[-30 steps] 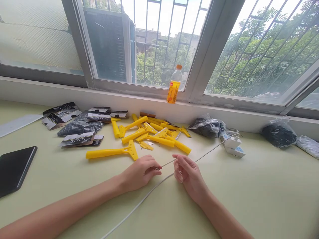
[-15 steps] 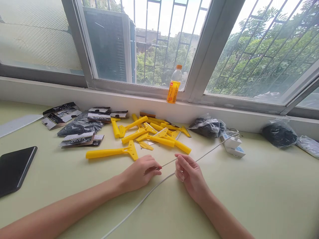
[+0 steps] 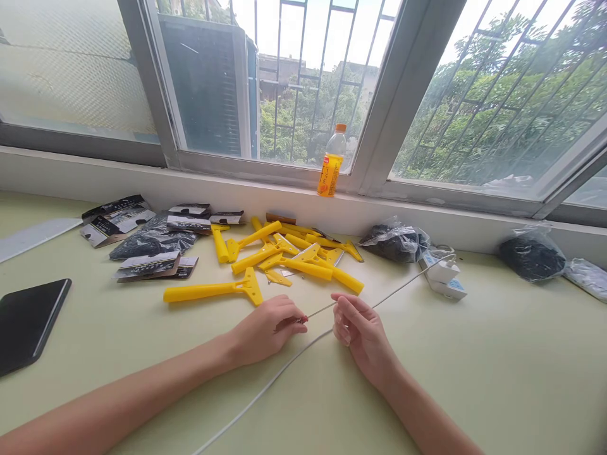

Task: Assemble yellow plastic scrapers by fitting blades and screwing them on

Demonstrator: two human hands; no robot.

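My left hand (image 3: 270, 328) rests on the table, its fingers closed on a small red-ended piece (image 3: 304, 320), mostly hidden by the fingers. From that piece a thin grey rod (image 3: 321, 310) runs right to my right hand (image 3: 360, 332), whose thumb and forefinger pinch its far end. The rod's exact kind is too small to tell. Just beyond my left hand lies a yellow scraper (image 3: 208, 291). A pile of several yellow scrapers (image 3: 306, 266) lies behind, with a small yellow plate (image 3: 277, 278) at its front. A white cable (image 3: 270, 383) passes beneath my right hand.
The cable leads to a white power strip (image 3: 443, 272). Bagged black material (image 3: 396, 242) lies beside it, another black bag (image 3: 532, 254) farther right. Card packaging (image 3: 149, 264) and a dark plastic bag (image 3: 154, 237) sit left, a black phone (image 3: 31, 325) nearer. A drink bottle (image 3: 331, 167) stands on the sill.
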